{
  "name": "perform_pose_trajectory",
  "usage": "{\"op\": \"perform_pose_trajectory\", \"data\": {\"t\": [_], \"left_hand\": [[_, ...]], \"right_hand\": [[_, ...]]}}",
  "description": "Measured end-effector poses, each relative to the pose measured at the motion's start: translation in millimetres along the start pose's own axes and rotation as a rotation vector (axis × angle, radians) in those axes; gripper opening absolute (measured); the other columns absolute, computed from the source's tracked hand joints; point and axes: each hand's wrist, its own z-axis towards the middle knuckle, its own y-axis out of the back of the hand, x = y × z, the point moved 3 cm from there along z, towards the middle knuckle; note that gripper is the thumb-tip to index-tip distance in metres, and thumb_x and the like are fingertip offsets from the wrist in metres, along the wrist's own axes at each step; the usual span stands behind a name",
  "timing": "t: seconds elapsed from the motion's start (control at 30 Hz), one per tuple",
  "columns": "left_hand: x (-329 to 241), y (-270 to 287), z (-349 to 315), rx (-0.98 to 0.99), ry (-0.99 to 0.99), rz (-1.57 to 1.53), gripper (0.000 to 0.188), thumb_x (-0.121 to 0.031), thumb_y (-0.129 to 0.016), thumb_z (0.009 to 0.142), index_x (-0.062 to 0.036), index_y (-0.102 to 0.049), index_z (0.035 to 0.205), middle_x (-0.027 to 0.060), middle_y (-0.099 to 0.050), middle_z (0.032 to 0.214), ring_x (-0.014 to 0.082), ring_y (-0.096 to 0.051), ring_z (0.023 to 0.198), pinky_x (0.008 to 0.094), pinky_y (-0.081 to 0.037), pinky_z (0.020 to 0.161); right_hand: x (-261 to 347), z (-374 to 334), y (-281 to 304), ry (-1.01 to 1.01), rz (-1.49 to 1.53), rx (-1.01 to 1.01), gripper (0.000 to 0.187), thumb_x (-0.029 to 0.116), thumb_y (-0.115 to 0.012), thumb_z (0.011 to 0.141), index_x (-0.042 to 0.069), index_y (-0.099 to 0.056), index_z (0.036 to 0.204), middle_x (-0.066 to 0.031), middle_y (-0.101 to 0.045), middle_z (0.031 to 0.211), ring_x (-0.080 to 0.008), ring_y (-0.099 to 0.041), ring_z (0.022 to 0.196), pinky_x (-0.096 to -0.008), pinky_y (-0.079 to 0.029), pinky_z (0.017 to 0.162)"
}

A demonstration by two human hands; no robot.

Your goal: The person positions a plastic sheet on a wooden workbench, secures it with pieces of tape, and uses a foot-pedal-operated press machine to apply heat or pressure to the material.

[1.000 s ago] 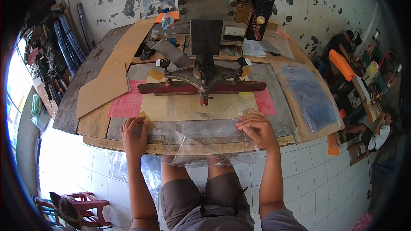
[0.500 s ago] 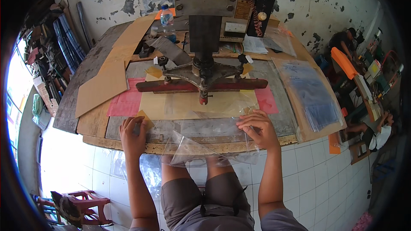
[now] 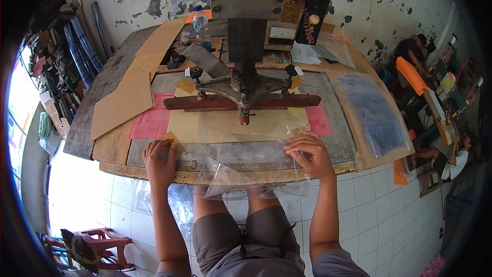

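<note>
Clear plastic sheet [image 3: 233,180], drooping over table edge [image 3: 184,178], long axis unclear

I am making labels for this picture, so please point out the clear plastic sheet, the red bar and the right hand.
Clear plastic sheet [image 3: 228,181]: head view, on its folded lower part.
Red bar [image 3: 212,103]: head view, on its front face, left half.
Right hand [image 3: 314,156]: head view, on its middle.

A grey shirt [image 3: 269,268] at six o'clock, its right sleeve [image 3: 338,265], at five, ending near the elbow. Grey-brown shorts [image 3: 218,233], also at six, with dark cords [image 3: 282,246] in front. Bare left hand [image 3: 160,163] at eight, bare right hand [image 3: 312,157] at four.
</note>
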Motion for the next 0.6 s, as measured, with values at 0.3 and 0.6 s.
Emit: {"op": "perform_pose_trajectory", "data": {"t": [0.3, 0.6], "left_hand": [[0.1, 1.1, -0.8, -0.003, -0.023, -0.011, 0.019, -0.022, -0.067, 0.094, -0.0067, -0.072, 0.103, 0.0071, -0.070, 0.097, 0.0282, -0.062, 0.098, 0.0418, -0.042, 0.092], [-0.9, 9.7, -5.0, 0.015, -0.004, -0.383, 0.023, -0.024, -0.066, 0.095, -0.0034, -0.071, 0.106, 0.0065, -0.068, 0.085, 0.0230, -0.064, 0.085, 0.0363, -0.045, 0.081]], "right_hand": [[-0.7, -2.6, -1.2, -0.001, -0.011, -0.002, 0.014, 0.021, -0.071, 0.091, 0.009, -0.079, 0.089, -0.0037, -0.078, 0.099, -0.0203, -0.069, 0.110, -0.0460, -0.035, 0.113], [-2.2, -4.4, -2.3, 0.001, 0.027, -0.019, 0.019, 0.023, -0.068, 0.094, 0.009, -0.078, 0.088, -0.0035, -0.079, 0.100, -0.0216, -0.068, 0.114, -0.0463, -0.034, 0.114]]}}
